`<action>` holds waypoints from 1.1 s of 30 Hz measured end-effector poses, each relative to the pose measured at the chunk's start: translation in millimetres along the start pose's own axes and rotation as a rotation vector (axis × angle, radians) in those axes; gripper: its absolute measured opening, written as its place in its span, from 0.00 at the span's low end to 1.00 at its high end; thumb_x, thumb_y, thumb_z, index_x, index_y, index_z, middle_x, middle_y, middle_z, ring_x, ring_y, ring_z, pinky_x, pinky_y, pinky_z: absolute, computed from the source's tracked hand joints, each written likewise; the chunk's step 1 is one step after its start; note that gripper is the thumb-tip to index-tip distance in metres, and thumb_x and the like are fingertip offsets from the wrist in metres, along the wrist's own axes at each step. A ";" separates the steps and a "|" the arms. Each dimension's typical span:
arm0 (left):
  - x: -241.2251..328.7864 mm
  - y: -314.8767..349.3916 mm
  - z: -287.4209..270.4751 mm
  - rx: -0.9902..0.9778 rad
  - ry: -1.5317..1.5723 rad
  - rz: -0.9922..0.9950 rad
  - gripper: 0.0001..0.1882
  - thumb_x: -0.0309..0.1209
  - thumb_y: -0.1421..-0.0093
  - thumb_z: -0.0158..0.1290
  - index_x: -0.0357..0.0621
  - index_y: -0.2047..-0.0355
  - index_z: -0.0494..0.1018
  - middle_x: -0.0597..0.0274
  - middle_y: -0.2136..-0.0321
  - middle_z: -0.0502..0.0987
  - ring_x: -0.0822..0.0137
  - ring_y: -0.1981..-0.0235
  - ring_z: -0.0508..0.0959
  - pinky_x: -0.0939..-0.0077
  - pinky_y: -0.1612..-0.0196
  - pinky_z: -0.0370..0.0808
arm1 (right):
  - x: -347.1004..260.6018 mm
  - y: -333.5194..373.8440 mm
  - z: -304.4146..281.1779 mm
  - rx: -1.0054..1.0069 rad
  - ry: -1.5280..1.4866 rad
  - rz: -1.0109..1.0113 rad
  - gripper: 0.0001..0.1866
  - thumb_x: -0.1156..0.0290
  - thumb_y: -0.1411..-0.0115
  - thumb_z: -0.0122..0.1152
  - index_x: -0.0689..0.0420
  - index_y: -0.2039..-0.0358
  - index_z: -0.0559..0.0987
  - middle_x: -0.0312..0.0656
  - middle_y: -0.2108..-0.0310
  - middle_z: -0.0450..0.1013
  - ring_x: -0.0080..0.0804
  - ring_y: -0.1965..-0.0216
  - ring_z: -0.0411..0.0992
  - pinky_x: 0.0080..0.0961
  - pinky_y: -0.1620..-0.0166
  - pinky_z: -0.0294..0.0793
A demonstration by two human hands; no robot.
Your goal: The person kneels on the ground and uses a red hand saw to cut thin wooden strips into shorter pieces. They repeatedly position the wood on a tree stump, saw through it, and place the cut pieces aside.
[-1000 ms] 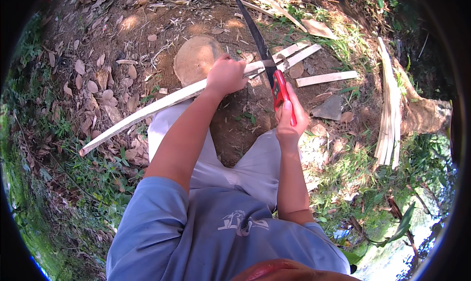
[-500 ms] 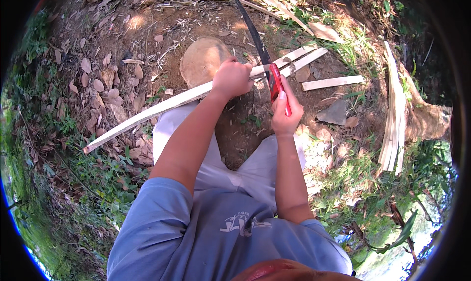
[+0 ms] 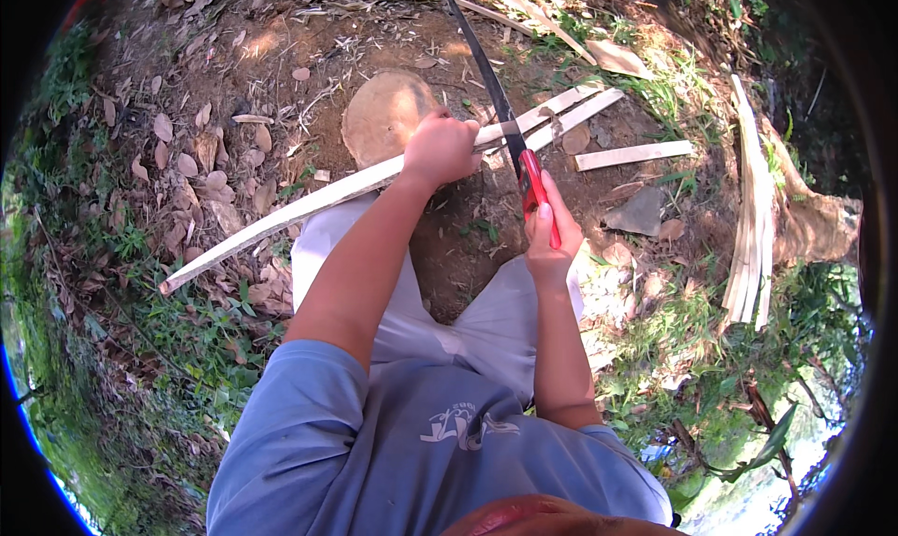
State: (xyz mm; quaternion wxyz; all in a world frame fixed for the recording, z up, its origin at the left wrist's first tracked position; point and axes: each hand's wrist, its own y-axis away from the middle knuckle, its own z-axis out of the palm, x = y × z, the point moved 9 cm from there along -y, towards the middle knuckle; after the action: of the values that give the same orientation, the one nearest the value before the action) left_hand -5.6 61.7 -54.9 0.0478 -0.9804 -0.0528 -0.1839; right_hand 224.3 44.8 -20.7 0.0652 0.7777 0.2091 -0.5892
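My left hand (image 3: 442, 147) is closed around a long pale wooden strip (image 3: 309, 201), near the round cut log (image 3: 385, 115). The strip runs from the lower left, under my fist, toward the upper right. My right hand (image 3: 554, 229) grips the red handle of a hand saw (image 3: 485, 66) with a long dark blade. Just right of my left fist, the blade crosses the strip and touches it. The blade's tip points away from me at the top. Beyond the blade, a second pale strip (image 3: 582, 122) lies alongside.
A short flat wood piece (image 3: 636, 156) and a grey stone (image 3: 636, 213) lie on the ground to the right. Farther right, several long pale strips (image 3: 748, 209) rest by a tree root (image 3: 814, 223). Dry leaves (image 3: 188, 164) cover the ground on the left.
My right hand has drawn the saw back toward me and slightly right, so more of the blade's handle end shows below the strip. My left hand keeps its hold.
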 end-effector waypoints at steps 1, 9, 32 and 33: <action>-0.5 0.0 0.3 -0.004 0.002 -0.001 0.16 0.43 0.43 0.66 0.43 0.67 0.81 0.50 0.75 0.84 0.51 0.63 0.87 0.62 0.32 0.73 | -1.3 4.8 -2.0 0.002 0.003 -0.017 0.23 0.73 0.25 0.54 0.63 0.32 0.78 0.41 0.58 0.82 0.16 0.70 0.71 0.18 0.63 0.74; -2.8 1.0 3.0 0.013 0.008 0.004 0.14 0.43 0.42 0.65 0.45 0.66 0.81 0.53 0.75 0.85 0.53 0.66 0.87 0.63 0.32 0.72 | -33.2 76.5 -39.8 -0.001 0.419 -0.261 0.23 0.71 0.25 0.52 0.69 0.35 0.78 0.38 0.74 0.77 0.18 0.78 0.69 0.21 0.70 0.71; -0.6 -1.9 4.9 0.050 -0.004 0.055 0.16 0.42 0.43 0.65 0.42 0.64 0.82 0.48 0.71 0.86 0.48 0.57 0.87 0.59 0.32 0.71 | -63.7 -29.8 37.6 -0.058 0.253 -0.405 0.23 0.75 0.31 0.63 0.58 0.35 0.81 0.57 0.58 0.85 0.44 0.64 0.87 0.31 0.59 0.83; 0.8 -2.5 3.2 0.039 -0.008 0.058 0.16 0.42 0.43 0.65 0.42 0.64 0.82 0.48 0.71 0.86 0.49 0.58 0.87 0.59 0.32 0.71 | -61.6 -45.0 42.2 -0.024 0.211 -0.366 0.22 0.74 0.29 0.62 0.59 0.35 0.81 0.57 0.57 0.85 0.41 0.62 0.87 0.30 0.58 0.82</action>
State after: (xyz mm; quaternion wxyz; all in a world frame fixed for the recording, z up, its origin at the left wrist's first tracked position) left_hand -4.0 64.7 -57.5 0.0718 -0.9811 -0.0282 -0.1774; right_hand 155.2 55.5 31.4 -0.0560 0.7834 0.3593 -0.5040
